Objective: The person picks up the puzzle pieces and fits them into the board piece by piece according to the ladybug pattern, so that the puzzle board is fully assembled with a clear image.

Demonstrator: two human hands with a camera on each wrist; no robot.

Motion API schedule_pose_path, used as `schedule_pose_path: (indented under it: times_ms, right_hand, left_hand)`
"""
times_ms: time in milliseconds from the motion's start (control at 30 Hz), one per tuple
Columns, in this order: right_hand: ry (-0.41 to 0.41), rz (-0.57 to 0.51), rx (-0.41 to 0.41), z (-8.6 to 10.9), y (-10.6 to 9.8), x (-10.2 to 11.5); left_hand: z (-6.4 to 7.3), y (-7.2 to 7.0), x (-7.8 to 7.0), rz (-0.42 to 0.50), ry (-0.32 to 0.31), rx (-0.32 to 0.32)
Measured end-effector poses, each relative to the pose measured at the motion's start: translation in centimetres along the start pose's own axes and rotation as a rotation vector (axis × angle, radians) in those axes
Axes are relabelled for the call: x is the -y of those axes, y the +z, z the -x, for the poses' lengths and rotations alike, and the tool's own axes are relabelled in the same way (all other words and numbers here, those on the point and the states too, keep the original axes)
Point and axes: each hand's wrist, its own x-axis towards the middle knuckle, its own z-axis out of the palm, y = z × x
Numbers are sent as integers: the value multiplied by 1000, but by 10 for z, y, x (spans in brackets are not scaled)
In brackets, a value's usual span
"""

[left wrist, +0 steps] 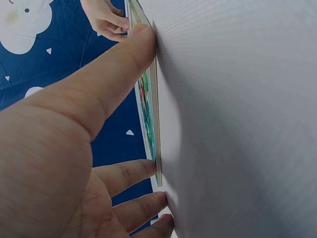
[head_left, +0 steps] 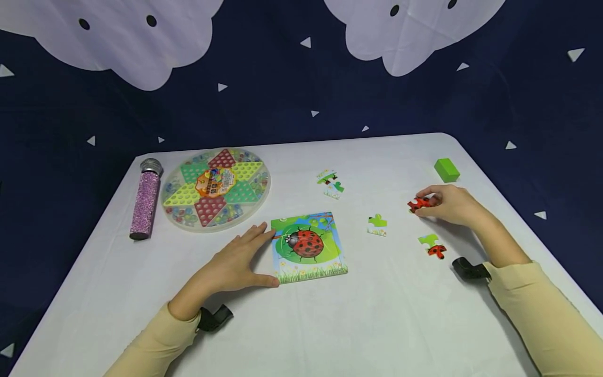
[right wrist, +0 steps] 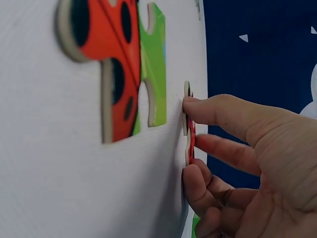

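Note:
A square ladybug puzzle board [head_left: 332,246] lies flat on the table. My left hand [head_left: 237,262] rests at its left edge, thumb at the near corner and the other fingers spread along the side; in the left wrist view the thumb and fingers touch the board's edge [left wrist: 154,104]. To the right, my right hand [head_left: 454,204] pinches a red-and-black puzzle piece [head_left: 417,204] between thumb and fingers, at the table surface. Just nearer lies a green-and-red puzzle piece [head_left: 436,251], seen large in the right wrist view. A green-and-white piece [head_left: 377,222] lies between the board and my right hand.
Behind the board lie more puzzle pieces [head_left: 332,191]. A round Chinese checkers board [head_left: 245,212] with marbles and a glittery pink microphone [head_left: 145,204] are at the left. A green block [head_left: 446,170] sits near the right edge of the white table [head_left: 358,324].

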Motion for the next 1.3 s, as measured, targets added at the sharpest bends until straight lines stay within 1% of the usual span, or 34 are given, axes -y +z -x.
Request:
schedule_pose_path:
  times_ms: [133, 267, 500, 800, 1067, 1300]
  right_hand:
    - [-70, 3, 11, -2, 0, -1]
    - [-115, 4, 36, -2, -3, -3]
    - [-99, -4, 37, 0, -7, -5]
    - [-97, -23, 49, -3, -9, -7]
    - [-135, -20, 59, -6, -7, -10]
    - [-198, -14, 40, -11, -1, -13]
  left_hand:
    - [0, 0, -1, 1, -6, 3]
    - [-1, 1, 0, -3, -9, 3]
    - [0, 2, 1, -3, -9, -2]
    - [1, 1, 1, -5, -18, -1]
    - [1, 1, 1, -4, -21, -1]
    - [-1, 2, 0, 2, -22, 0]
